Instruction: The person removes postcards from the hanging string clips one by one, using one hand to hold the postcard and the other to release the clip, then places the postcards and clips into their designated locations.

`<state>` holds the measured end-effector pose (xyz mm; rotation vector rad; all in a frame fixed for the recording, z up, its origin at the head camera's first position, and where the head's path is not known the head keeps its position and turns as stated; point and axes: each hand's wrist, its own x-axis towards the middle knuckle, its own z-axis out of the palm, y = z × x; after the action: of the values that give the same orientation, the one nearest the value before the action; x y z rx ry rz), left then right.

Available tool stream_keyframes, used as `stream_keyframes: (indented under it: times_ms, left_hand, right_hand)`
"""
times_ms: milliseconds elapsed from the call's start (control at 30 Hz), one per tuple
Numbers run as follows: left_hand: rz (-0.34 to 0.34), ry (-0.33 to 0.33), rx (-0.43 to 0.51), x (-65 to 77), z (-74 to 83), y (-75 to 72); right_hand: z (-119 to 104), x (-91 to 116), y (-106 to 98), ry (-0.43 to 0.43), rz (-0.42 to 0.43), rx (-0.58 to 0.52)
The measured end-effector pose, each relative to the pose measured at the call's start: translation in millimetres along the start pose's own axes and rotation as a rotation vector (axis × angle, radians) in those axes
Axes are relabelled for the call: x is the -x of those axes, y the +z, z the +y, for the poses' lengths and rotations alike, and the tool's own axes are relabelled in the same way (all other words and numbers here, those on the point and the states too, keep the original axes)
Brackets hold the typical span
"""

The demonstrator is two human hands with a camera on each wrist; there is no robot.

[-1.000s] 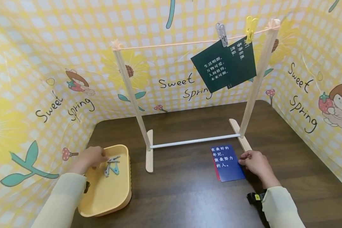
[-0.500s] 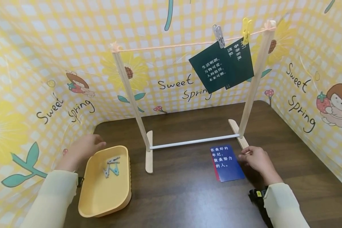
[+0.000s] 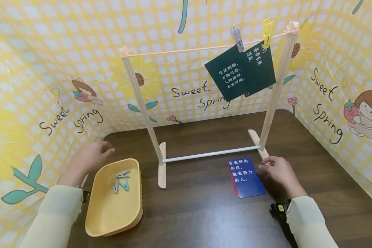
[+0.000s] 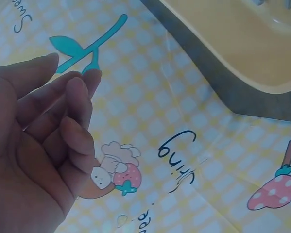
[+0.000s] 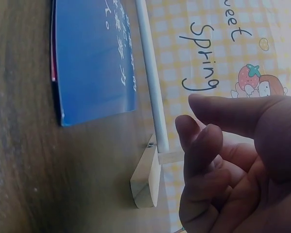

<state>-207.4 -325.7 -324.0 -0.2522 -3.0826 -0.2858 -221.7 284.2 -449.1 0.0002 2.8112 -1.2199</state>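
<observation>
Risk: double pick-up, caused by overlap
Left hand (image 3: 91, 156) is hovering beside the tray (image 3: 111, 210), right hand (image 3: 280, 172) near the blue card (image 3: 251, 186); both are holding nothing, fingers loosely bent; the red card (image 3: 236, 190), lying beneath on the table (image 3: 189, 220), could be coming along

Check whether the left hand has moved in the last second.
Yes: in the head view, the left hand has moved left and away from the person, from over the tray to outside its far-left rim.

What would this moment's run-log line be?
left hand: empty, beside tray; right hand: empty, near blue card; clothespins: in tray; green cards: clipped on line
</observation>
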Motion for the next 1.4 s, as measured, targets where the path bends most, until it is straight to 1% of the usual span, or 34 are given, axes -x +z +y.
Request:
stream_keyframes:
  times_ms: [100, 233, 367, 467, 567, 633, 733, 833, 867, 933, 1067, 1133, 1267, 1400]
  left_hand:
    - [0.035, 0.005, 0.007, -0.7, 5.3, -5.3]
    - [0.11, 0.011, -0.013, -1.8, 14.0, -15.9]
    - [0.229, 0.031, -0.021, -3.3, 25.2, -28.4]
    - [0.331, 0.063, -0.026, -5.0, 33.6, -39.4]
    - [0.438, 0.102, -0.02, -7.7, 41.6, -53.1]
    - [0.525, 0.135, -0.027, -11.3, 45.6, -63.0]
    - [0.706, 0.216, -0.041, -17.9, 53.4, -80.6]
    - [0.884, 0.274, -0.041, -24.4, 66.5, -98.9]
    - [0.926, 0.292, -0.037, -26.1, 71.8, -104.9]
    - [0.995, 0.303, -0.01, -29.9, 83.5, -115.4]
    - [1.062, 0.338, 0.048, -36.8, 105.9, -131.1]
    - [1.079, 0.351, 0.071, -40.2, 116.2, -136.4]
    - [1.073, 0.369, 0.077, -44.9, 132.1, -142.9]
    - [1.035, 0.334, 0.075, -47.3, 142.3, -146.6]
  right_hand:
    - [-1, 0, -2, -0.005, 0.003, -0.007]
    - [-5, 0, -8, -0.024, 0.018, -0.022]
    - [-13, -1, -15, -0.064, 0.055, -0.034]
    - [-19, -3, -21, -0.101, 0.1, -0.033]
    - [-26, -5, -27, -0.134, 0.157, -0.038]
    - [-33, -6, -31, -0.153, 0.19, -0.057]
    - [-44, -8, -38, -0.189, 0.235, -0.101]
    - [-56, -10, -46, -0.225, 0.266, -0.148]
    - [-59, -11, -48, -0.235, 0.276, -0.156]
    - [-67, -13, -53, -0.244, 0.29, -0.171]
    - [-81, -16, -61, -0.261, 0.319, -0.176]
    - [-89, -17, -64, -0.276, 0.333, -0.172]
    - [-101, -20, -68, -0.299, 0.35, -0.186]
    - [-114, -20, -71, -0.307, 0.35, -0.229]
